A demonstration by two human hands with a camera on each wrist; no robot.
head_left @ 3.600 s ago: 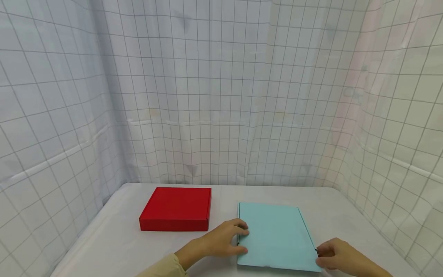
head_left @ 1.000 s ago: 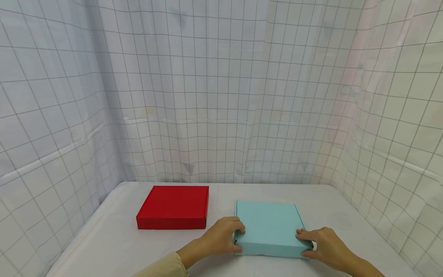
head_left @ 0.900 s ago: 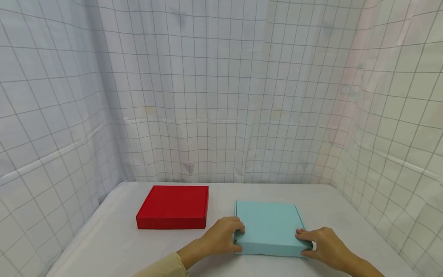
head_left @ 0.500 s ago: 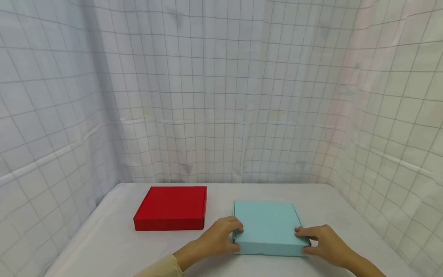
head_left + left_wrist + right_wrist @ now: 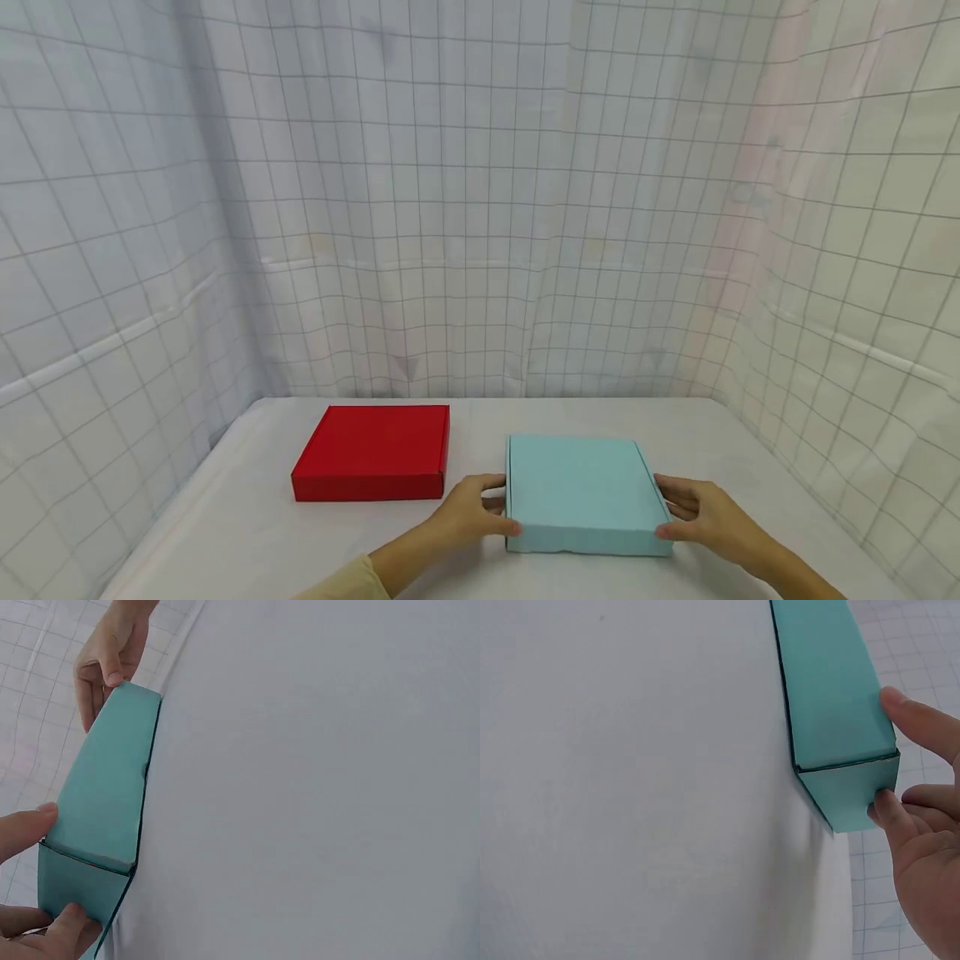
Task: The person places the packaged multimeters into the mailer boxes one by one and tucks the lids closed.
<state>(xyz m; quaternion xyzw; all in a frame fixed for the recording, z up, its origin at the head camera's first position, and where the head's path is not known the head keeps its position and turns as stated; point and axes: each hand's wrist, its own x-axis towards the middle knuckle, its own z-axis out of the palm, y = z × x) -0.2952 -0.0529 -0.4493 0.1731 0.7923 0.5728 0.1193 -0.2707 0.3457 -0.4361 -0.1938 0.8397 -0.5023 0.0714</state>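
A light blue cardboard box (image 5: 581, 487) lies flat on the table with its lid down and its front flap tucked in. My left hand (image 5: 467, 510) grips its near left corner, thumb against the front and fingers along the left side. At the near right corner my right hand (image 5: 711, 518) holds the box the same way. In the left wrist view the box front (image 5: 109, 776) runs between both hands, with a thin dark seam along its bottom. The right wrist view shows fingertips on the box's side panel (image 5: 851, 791) and the thumb at its front top edge.
To the left, a closed red cardboard box (image 5: 372, 446) sits on the white-covered table (image 5: 247, 508), a short gap from the blue one. White gridded curtains (image 5: 480, 208) stand behind and on both sides.
The blue box's front flap, raised at first, went down into the front. Since then both hands have slid their fingers off the lid top to the box's sides. The red box stays put.
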